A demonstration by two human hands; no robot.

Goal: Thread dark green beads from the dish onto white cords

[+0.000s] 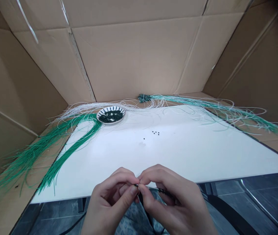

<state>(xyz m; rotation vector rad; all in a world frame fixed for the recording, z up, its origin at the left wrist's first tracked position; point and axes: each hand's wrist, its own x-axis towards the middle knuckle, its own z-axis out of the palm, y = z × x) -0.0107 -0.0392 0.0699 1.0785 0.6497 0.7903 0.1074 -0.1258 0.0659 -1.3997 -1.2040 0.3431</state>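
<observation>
Just in front of the table's near edge, my left hand (115, 195) and my right hand (169, 197) meet fingertip to fingertip. Between the left thumb and forefinger shows a tiny black bead (136, 185). The right thumb and forefinger pinch a thin cord (151, 187), whose end is hidden by the fingers. A row of black beads (164, 192) on this cord runs under my right palm, partly covered. Several loose black beads (156, 133) lie on the white table beyond my hands.
A striped dish (100, 120) of dark beads stands at the back left. Green strands (72, 148) spread over the left side, with white strands (80, 107) behind. A tied green-and-white bundle (190, 101) stretches along the back right. Cardboard walls (134, 58) enclose the white tabletop (119, 150).
</observation>
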